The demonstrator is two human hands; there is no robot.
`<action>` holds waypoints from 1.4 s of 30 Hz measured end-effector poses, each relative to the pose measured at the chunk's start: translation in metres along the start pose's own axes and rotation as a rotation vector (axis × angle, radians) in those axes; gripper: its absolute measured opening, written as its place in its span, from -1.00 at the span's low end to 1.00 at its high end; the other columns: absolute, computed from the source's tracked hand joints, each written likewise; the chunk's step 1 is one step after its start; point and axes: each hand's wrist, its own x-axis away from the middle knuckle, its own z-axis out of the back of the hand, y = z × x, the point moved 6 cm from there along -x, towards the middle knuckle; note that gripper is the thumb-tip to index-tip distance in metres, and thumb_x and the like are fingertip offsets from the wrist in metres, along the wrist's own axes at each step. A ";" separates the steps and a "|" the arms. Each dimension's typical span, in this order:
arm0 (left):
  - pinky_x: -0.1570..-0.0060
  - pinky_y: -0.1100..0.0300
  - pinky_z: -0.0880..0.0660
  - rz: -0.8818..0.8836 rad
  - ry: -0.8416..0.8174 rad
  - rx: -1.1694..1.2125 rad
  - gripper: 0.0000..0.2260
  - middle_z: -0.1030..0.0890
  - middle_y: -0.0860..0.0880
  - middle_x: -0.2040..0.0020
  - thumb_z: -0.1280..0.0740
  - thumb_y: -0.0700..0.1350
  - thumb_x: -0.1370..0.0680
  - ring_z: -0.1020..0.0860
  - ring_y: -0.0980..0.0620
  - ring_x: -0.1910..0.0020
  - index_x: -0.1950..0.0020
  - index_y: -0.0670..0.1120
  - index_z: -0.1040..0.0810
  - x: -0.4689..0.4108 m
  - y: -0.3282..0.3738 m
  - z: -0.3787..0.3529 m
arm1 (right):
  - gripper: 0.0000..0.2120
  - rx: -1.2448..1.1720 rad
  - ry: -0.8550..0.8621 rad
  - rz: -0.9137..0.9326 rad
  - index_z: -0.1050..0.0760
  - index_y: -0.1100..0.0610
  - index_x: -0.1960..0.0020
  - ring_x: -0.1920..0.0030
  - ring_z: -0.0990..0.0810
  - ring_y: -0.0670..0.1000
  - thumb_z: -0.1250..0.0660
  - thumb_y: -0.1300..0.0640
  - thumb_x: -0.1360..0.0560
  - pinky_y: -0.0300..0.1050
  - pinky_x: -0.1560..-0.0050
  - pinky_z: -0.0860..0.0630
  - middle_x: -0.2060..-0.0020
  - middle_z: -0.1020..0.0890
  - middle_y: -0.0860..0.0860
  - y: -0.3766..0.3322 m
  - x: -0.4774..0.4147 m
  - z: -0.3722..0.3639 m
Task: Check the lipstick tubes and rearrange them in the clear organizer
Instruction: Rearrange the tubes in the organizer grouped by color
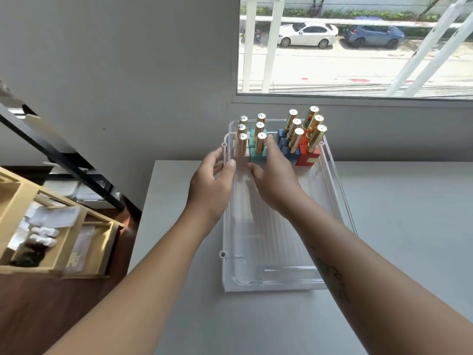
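One white desk (396, 226) beneath a street-facing window (358, 47) carries the clear organizer (281, 281), set lengthwise. At its far end stand twelve gold lipstick tubes (294, 139), upright in four columns on white, teal, blue and red bases. Both forearms stretch forward. The left hand (211, 183) has the organizer's left wall in its grip, thumb inside and fingers outside. The right hand (277, 183) curls its grip round the front teal-based tube (261, 147), thumb at the base. Lettering on a pouch (79, 252) in the wooden rack (15, 201) at left is too blurred to read.

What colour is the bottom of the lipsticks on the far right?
Red. The red bases show best in the head view.
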 end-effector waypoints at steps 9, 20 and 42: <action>-0.08 0.67 -0.24 -0.006 -0.007 0.101 -0.67 -0.45 0.14 -0.39 -0.23 -0.08 -0.63 -0.34 0.32 -0.35 -0.40 -0.02 -0.48 0.008 -0.009 -0.007 | -0.63 -0.050 0.038 0.034 -0.35 0.10 -0.33 -0.18 -0.53 0.00 -0.28 0.25 -0.55 -0.09 -0.23 -0.46 -0.17 -0.57 0.02 -0.001 -0.012 0.001; -0.04 0.70 -0.21 -0.037 -0.016 0.089 -0.69 -0.40 0.26 -0.27 -0.23 -0.08 -0.63 -0.32 0.34 -0.33 -0.37 -0.01 -0.50 0.007 -0.007 -0.007 | -0.64 -0.045 0.098 0.045 -0.37 0.06 -0.31 -0.06 -0.55 -0.09 -0.31 0.24 -0.54 -0.47 0.08 -0.40 -0.05 -0.57 -0.10 0.001 -0.012 -0.001; -0.33 0.01 -0.38 -0.043 -0.161 -0.294 -0.41 -0.33 -0.04 -0.49 -0.29 0.04 -0.56 -0.38 0.00 -0.39 -0.54 -0.03 -0.17 0.033 0.057 -0.077 | -0.34 0.231 0.037 -0.017 0.02 0.06 -0.57 -0.54 0.00 -0.07 -0.22 0.03 -0.58 -0.29 -0.38 0.06 -0.56 -0.07 -0.03 0.061 0.136 0.080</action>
